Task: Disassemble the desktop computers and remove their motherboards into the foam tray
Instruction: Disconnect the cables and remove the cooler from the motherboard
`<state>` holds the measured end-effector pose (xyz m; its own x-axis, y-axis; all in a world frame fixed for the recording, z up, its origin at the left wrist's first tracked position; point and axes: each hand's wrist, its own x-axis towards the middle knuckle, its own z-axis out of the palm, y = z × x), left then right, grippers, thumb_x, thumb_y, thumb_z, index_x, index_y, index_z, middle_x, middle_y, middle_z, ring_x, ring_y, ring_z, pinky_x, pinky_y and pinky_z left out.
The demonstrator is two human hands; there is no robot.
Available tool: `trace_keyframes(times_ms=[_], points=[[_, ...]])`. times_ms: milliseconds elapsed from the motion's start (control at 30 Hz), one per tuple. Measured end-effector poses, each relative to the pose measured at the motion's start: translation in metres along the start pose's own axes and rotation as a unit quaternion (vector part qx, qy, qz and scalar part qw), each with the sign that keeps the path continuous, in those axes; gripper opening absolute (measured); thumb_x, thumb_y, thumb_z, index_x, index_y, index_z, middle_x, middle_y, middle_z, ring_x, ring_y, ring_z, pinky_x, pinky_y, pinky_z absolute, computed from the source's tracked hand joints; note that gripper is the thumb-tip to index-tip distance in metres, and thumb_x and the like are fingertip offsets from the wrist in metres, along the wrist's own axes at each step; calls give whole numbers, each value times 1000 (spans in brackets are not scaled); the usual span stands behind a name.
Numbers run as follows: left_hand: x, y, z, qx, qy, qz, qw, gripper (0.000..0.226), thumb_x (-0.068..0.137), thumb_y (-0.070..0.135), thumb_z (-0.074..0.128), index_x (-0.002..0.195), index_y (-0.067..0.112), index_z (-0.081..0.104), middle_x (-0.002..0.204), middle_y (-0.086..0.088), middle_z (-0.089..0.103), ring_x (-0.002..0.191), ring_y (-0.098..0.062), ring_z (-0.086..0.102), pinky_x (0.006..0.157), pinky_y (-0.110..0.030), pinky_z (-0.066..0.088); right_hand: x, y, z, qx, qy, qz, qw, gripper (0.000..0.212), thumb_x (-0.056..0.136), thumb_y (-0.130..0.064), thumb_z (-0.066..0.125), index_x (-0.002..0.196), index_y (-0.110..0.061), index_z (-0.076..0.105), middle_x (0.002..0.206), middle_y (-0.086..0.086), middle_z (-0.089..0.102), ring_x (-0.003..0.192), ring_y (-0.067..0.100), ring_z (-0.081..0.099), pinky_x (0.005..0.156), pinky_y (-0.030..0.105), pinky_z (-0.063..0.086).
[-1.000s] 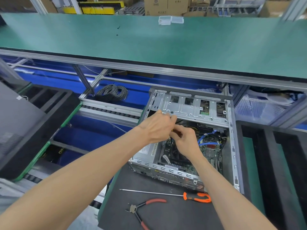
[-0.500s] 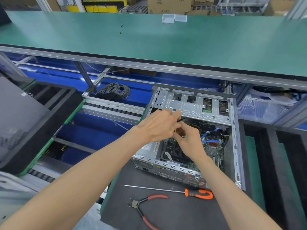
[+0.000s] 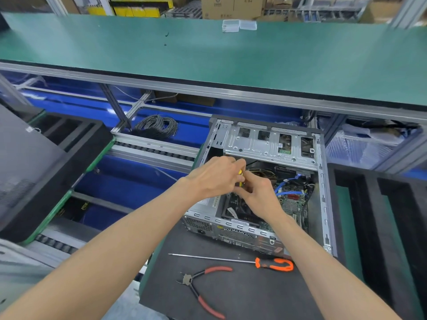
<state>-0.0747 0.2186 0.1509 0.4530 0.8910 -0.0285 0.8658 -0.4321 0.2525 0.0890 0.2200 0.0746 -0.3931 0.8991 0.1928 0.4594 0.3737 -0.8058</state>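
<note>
One desktop computer [image 3: 265, 181] lies on its side, open, at centre right of the frame, on a dark mat [image 3: 242, 294]; its motherboard [image 3: 291, 202] is in place inside, green board showing at the right of the cavity with blue cables [image 3: 286, 188] looped over it. Both hands meet over the upper left of the open cavity, just below the silver drive cage [image 3: 270, 144]. Left hand [image 3: 215, 179]: fingers curled downward around a small yellow-tipped piece [image 3: 240, 177], only a sliver of yellow visible between the two hands; what the piece is cannot be told. Right hand [image 3: 258, 192]: fingers curled tight, fingertips pressed against the left hand's at the same yellow piece; whether it actually pinches it or only a wire beside it cannot be told. The two hands touch. On the mat below the case, near bottom centre: a long screwdriver with orange handle [image 3: 273, 264], shaft pointing left, and red-handled pliers [image 3: 203, 289], jaws slightly apart. Right edge of frame: black foam tray [image 3: 379, 227] with long slots, just beside the case. Left of frame: a second black foam tray [image 3: 76, 144], a dark panel [image 3: 23, 162] lying over it. Upper centre-left, under the green bench top [image 3: 208, 56]: a coil of grey cable [image 3: 157, 125] on the blue surface. Two clear plastic boxes [image 3: 239, 25] sit at the far edge of the bench top.
</note>
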Motion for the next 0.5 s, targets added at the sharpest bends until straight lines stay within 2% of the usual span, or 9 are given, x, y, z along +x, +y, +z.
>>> trace_keyframes(times_ms=[133, 500], points=[[-1, 0, 2, 3, -4, -1, 1000, 19, 102, 28, 50, 113, 13, 53, 92, -5, 57, 83, -27, 56, 67, -34, 32, 0, 1, 0, -16, -11, 3, 1000, 16, 87, -21, 75, 93, -14, 62, 57, -10, 48, 55, 5, 45, 54, 17, 34], [-2, 0, 0, 7, 4, -1, 1000, 18, 100, 27, 53, 109, 11, 52, 85, -1, 51, 75, -22, 50, 64, -32, 31, 1, 2, 2, -7, -9, 2, 1000, 15, 86, -20, 75, 93, -18, 62, 56, -9, 50, 54, 8, 46, 54, 17, 34]])
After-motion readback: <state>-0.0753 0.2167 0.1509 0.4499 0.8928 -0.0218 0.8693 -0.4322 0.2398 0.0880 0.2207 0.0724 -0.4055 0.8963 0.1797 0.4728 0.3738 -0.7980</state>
